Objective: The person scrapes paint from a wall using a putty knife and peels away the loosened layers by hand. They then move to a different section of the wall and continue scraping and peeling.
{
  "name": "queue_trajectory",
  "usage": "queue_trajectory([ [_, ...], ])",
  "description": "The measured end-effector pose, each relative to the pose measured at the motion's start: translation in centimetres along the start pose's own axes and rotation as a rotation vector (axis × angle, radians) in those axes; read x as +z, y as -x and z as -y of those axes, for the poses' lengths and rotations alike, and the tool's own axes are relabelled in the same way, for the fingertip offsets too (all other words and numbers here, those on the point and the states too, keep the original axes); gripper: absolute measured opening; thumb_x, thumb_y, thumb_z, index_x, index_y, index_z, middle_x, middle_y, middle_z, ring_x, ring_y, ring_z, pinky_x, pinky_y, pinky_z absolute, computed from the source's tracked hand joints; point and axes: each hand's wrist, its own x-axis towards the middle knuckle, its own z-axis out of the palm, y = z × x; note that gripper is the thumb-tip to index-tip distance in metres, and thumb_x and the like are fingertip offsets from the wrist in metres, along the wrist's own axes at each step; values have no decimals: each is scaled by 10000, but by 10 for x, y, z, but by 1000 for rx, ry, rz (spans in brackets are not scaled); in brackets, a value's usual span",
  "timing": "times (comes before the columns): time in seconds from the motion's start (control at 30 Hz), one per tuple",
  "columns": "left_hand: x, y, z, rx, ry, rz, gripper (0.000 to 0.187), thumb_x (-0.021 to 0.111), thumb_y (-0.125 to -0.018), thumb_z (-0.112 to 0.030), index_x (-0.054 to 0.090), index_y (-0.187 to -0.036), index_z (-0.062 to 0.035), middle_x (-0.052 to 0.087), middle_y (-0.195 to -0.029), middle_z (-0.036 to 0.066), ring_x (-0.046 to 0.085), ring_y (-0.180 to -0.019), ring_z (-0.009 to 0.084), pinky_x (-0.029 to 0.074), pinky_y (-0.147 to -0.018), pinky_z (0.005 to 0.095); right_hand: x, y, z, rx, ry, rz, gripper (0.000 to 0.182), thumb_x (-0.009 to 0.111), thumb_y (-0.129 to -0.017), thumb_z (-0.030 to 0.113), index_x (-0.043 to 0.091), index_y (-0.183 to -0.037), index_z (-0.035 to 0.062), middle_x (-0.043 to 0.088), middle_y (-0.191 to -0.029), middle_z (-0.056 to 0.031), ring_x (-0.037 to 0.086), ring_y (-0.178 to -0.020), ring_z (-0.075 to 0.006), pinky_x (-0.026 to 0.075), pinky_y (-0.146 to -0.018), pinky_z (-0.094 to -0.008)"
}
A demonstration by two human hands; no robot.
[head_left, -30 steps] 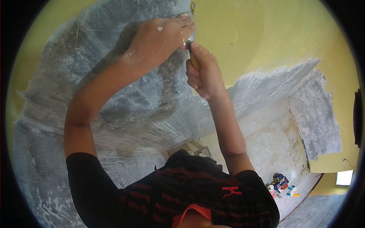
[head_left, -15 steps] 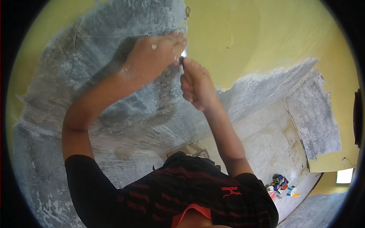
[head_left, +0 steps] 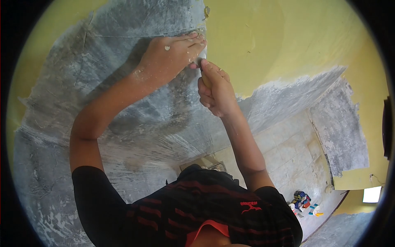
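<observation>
My right hand (head_left: 217, 91) is wrapped around the handle of a scraper (head_left: 207, 80), with the thumb up near the blade's base. A small part of the pale metal blade (head_left: 201, 55) shows between my hands, against the edge where yellow paint (head_left: 263, 45) meets bare grey wall (head_left: 135, 20). My left hand (head_left: 173, 51) lies over the blade end, fingers stretched toward the paint edge and thumb low beside the blade. Its fingers partly hide the blade's tip. Paint flakes and dust cling to the back of my left hand and wrist.
Bare grey patches reach down the walls to a pale tiled floor (head_left: 284, 160). Several colourful containers and tools (head_left: 302, 199) stand on the floor at lower right. A cardboard-like brown piece (head_left: 205, 160) lies near the wall's foot. A dark-framed object (head_left: 387, 127) is at the far right.
Both hands appear slightly further right, and the view has shifted a little as well. My left hand, blurred before, is now sharper. My right hand keeps its hold on the scraper.
</observation>
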Motion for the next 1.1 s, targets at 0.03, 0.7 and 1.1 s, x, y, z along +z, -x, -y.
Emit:
queue_trajectory([
  [0.03, -2, -3, 2, -12, -2, -13, 337, 720, -853, -63, 762, -1185, -97, 769, -1233, 45, 711, -1207, 164, 625, -921, 298, 2, -2, 4, -17, 20, 1, 407, 529, -1111, 446, 681, -1138, 69, 380, -557, 36, 227, -386, -43, 186, -355, -247],
  [0.7, 7, 10, -15, -81, 61, 3, 358, 738, -850, -91, 755, -1207, -78, 771, -1230, 48, 718, -1194, 167, 616, -961, 298, -11, 6, -13, -8, 64, -22, 394, 534, -1106, 458, 679, -1105, 91, 395, -561, 35, 256, -388, -35, 191, -350, -239],
  [1.1, 32, 32, -29, -68, 148, 32, 367, 731, -854, -82, 762, -1219, -92, 764, -1249, 53, 703, -1221, 159, 620, -946, 288, -27, 11, -35, 26, 88, -63, 402, 485, -1121, 448, 670, -1026, 103, 402, -530, 31, 250, -391, -46, 196, -352, -237],
])
